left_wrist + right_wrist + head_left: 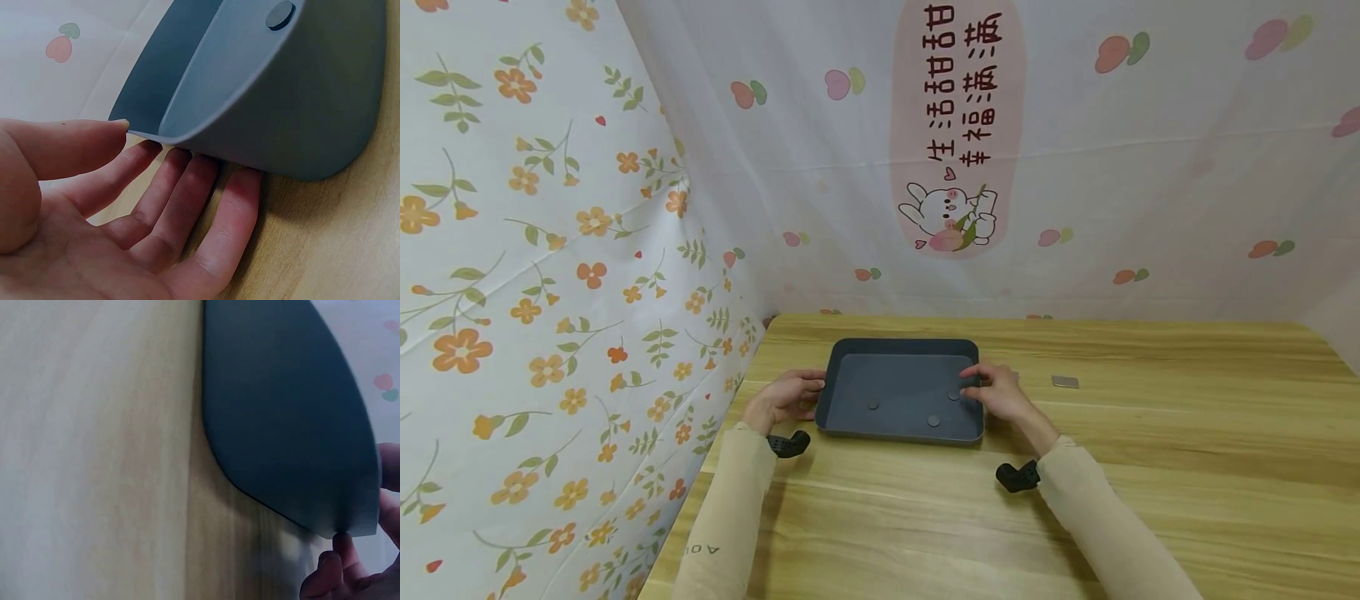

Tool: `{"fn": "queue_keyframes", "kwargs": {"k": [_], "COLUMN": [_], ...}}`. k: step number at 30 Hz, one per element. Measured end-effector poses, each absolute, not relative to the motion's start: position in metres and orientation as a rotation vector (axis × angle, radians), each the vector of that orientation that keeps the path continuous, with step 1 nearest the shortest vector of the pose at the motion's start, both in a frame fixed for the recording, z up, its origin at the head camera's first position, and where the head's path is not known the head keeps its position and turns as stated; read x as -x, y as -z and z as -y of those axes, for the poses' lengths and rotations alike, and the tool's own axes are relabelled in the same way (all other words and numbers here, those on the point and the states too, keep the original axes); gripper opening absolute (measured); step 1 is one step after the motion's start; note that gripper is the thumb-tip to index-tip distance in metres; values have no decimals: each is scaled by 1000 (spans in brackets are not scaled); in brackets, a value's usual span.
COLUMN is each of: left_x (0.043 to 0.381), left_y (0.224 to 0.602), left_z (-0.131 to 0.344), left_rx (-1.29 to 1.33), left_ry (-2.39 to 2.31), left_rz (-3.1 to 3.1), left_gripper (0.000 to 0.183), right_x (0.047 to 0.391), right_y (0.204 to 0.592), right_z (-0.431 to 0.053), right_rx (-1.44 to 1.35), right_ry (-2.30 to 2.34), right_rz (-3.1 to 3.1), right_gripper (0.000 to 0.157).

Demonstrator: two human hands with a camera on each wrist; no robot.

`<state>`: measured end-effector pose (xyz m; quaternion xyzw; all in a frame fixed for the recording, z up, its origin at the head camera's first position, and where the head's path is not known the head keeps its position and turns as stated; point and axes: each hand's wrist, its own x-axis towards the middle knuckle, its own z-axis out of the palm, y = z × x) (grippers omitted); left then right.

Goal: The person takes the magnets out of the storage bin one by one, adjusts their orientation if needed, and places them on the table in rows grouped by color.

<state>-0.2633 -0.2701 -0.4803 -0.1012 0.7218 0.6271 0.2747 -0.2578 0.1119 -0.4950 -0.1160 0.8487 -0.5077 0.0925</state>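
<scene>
A shallow dark grey-blue rectangular tray [895, 375] lies between both hands on the wooden table. On its floor are three small round grey discs [873, 405], one near the right hand. The left hand [792, 395] holds the tray's left side; in the left wrist view its thumb meets the rim and its fingertips [240, 187] reach under the bottom edge. At the right side, the right hand [1000, 392] grips the wall, some fingers over the rim and others at the lower edge in the right wrist view. Much of that hand is out of the right wrist frame.
A small flat grey rectangular piece [1065, 382] lies on the table [1187, 433] right of the tray. Another grey piece [1014, 376] shows partly behind the right hand. Patterned cloth [820, 167] hangs along the back and left. Both wrists carry black camera mounts [1017, 477].
</scene>
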Motion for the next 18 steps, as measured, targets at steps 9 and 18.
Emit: {"fn": "queue_keyframes", "kwargs": {"k": [9, 18], "left_x": [265, 264], "left_y": [482, 482], "left_z": [270, 271], "left_rx": [277, 259], "left_ry": [-1685, -1661], "left_rz": [-1942, -1960], "left_gripper": [44, 44], "right_x": [258, 255], "right_y": [504, 506], "right_z": [-103, -96], "right_rx": [335, 294], "right_ry": [1309, 1278], "right_rz": [-2699, -2752], "right_gripper": [29, 25]}}
